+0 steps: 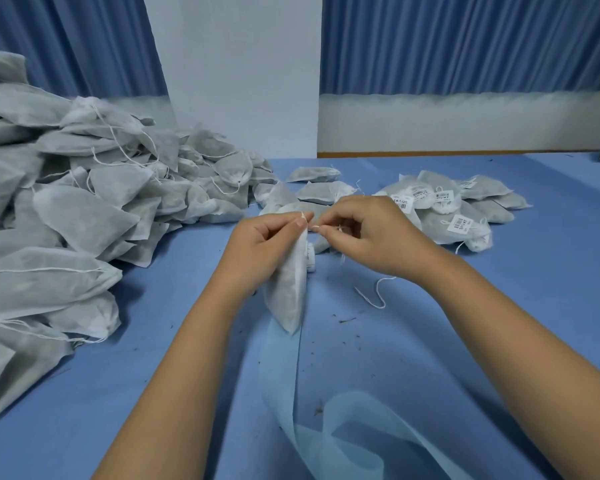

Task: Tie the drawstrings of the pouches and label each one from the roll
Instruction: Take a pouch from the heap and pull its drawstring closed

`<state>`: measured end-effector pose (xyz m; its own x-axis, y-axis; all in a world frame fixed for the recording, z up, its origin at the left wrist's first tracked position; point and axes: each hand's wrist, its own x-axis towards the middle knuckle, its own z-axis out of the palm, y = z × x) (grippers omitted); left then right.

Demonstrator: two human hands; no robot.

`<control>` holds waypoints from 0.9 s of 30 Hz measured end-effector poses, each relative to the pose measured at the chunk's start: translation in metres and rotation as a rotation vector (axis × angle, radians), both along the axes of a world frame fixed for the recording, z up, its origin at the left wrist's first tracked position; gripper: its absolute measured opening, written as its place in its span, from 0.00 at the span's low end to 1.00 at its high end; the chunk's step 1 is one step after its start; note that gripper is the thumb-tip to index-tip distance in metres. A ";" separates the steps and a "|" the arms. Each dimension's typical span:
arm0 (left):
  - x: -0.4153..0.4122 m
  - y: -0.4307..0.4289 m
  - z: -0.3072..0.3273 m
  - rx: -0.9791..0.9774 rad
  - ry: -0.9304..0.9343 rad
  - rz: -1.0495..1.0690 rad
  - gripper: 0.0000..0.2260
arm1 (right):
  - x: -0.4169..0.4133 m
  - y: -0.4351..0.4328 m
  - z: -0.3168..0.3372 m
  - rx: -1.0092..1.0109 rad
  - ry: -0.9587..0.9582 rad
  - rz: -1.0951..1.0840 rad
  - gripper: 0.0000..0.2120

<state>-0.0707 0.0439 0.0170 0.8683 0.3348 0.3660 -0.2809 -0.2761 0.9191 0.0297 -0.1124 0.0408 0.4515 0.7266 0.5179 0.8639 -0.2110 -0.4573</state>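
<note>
Pinching thin drawstring point(311, 226), hands point(262, 244) point(371, 233) hold soft pouch point(288, 289).

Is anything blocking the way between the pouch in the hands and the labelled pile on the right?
Nothing visible except the right hand itself, which sits between the held pouch and the labelled pile.

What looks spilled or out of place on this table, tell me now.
Dark crumbs lie scattered over the blue table near the pouch, as if contents leaked. A white string lies curled beside the right hand, which pinches the drawstring. A pale blue strip trails in untidy loops at the near edge.
</note>
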 end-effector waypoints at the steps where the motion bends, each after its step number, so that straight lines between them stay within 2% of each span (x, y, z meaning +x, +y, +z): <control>1: -0.001 -0.001 0.001 0.046 0.024 0.008 0.09 | 0.000 -0.001 0.002 -0.010 -0.059 -0.009 0.04; 4: -0.002 -0.002 0.002 0.157 0.174 0.007 0.15 | 0.002 -0.002 0.003 0.007 -0.107 -0.017 0.02; 8: -0.002 -0.007 0.001 0.059 0.293 -0.136 0.14 | 0.004 0.001 -0.006 0.064 0.079 0.011 0.02; 11: 0.000 -0.007 0.000 -0.057 0.259 -0.153 0.13 | 0.005 0.006 -0.014 0.136 0.280 0.022 0.01; 14: 0.002 -0.004 -0.006 -0.129 0.206 -0.122 0.16 | 0.006 0.011 -0.021 0.121 0.305 -0.065 0.08; 16: 0.003 -0.002 -0.009 -0.151 0.190 -0.102 0.16 | 0.005 0.011 -0.019 0.148 0.353 -0.075 0.06; 21: 0.004 0.000 -0.010 -0.183 0.166 -0.091 0.12 | 0.000 0.007 -0.012 0.123 0.531 0.073 0.01; 27: 0.003 -0.001 -0.010 -0.159 0.173 -0.092 0.13 | -0.006 0.007 -0.015 0.111 0.547 0.129 0.04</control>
